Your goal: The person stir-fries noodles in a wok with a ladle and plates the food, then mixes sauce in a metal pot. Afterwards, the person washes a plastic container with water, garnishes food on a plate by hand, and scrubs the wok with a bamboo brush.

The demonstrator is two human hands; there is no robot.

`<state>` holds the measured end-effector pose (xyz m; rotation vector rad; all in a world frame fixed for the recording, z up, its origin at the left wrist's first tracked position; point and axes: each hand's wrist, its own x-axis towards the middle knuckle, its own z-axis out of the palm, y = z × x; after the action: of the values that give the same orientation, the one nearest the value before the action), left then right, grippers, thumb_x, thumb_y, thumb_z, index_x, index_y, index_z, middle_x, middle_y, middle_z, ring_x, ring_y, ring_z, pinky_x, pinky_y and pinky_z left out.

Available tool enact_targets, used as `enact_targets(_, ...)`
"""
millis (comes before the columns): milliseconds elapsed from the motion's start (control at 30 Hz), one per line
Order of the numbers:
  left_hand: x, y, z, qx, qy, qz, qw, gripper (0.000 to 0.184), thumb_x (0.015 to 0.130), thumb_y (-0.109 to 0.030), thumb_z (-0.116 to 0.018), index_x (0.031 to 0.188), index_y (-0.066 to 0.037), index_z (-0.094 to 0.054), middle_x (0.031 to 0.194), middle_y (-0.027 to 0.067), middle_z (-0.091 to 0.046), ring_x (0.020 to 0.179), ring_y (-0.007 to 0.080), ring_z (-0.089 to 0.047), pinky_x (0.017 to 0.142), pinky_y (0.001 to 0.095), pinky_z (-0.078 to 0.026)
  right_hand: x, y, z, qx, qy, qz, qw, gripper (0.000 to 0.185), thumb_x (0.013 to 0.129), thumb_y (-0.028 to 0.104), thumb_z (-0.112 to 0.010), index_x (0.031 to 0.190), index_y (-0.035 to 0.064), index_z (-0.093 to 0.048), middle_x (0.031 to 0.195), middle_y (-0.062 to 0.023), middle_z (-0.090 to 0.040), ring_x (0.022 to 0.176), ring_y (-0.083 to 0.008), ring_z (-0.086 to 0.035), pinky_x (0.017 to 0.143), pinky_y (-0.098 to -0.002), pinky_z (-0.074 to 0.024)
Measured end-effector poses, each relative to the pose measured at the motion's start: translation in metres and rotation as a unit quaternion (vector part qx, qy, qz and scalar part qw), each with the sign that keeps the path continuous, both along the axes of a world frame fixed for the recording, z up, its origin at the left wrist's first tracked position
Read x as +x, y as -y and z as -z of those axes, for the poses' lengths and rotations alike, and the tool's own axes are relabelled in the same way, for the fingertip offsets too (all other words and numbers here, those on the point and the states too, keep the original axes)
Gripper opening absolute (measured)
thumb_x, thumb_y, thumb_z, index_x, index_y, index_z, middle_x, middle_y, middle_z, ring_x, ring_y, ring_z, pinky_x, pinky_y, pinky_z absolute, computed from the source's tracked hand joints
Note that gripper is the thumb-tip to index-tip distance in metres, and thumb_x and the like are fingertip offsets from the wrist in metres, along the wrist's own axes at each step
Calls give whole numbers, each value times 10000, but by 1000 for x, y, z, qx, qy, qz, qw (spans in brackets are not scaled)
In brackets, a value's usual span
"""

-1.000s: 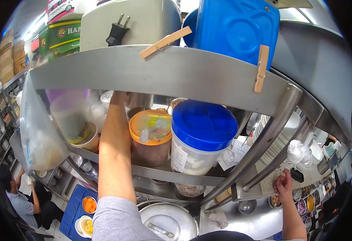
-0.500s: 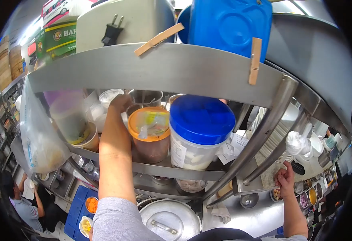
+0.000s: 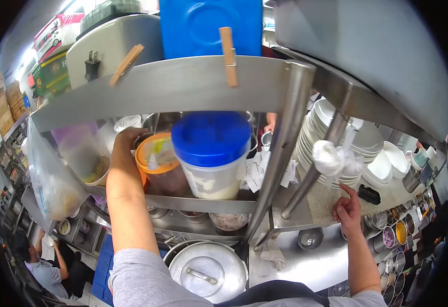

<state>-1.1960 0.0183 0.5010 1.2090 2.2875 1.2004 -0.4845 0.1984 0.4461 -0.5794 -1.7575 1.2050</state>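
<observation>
My left hand [image 3: 133,137] reaches deep into the shelf, behind a jar with an orange lid [image 3: 157,152] and brown contents. Its fingers are mostly hidden, so a grip cannot be made out; a metal pot [image 3: 166,120] is close to them. Right of the jar stands a clear tub [image 3: 213,179] with a blue lid. My right hand [image 3: 347,209] is at the edge of a woven beige mat [image 3: 322,197], index finger extended and the other fingers loosely curled, nothing visible in it. Just beyond it lies a small black object [image 3: 369,194].
Stacked white plates [image 3: 311,138] stand at right behind a steel post [image 3: 280,148] and a tied white plastic bag [image 3: 331,158]. A lidded aluminium pot [image 3: 203,271] sits below. At left hangs a filled plastic bag [image 3: 55,174]; another person [image 3: 47,266] sits beyond. Ingredient bowls [image 3: 400,233] line the right.
The view has swung to the right, so the shelf and tubs shift left and more of the plates shows. My left hand stays behind the orange-lidded jar; my right index finger is straighter.
</observation>
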Motion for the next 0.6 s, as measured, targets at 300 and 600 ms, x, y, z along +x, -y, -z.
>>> enact_targets(300, 98, 83, -25, 228, 148, -43, 962, 348, 891, -120, -540, 1238, -94, -540, 1235, 57, -592, 1132, 217, -566, 915, 406, -442, 11, -3, 5, 24, -32, -43, 998, 600, 854, 45, -542, 1420, 59, -342, 672, -9, -501, 541, -71, -472, 495, -201, -393)
enact_targets(600, 384, 133, 15, 427, 132, 64, 892, 526, 920, -192, -588, 1378, 7, -425, 1422, 160, -458, 1324, 304, -428, 1077, 428, -331, 94, 23, 11, 218, -38, -155, 963, 558, 865, -52, -535, 1395, 29, -381, 820, -41, -554, 678, -107, -530, 647, -241, -472)
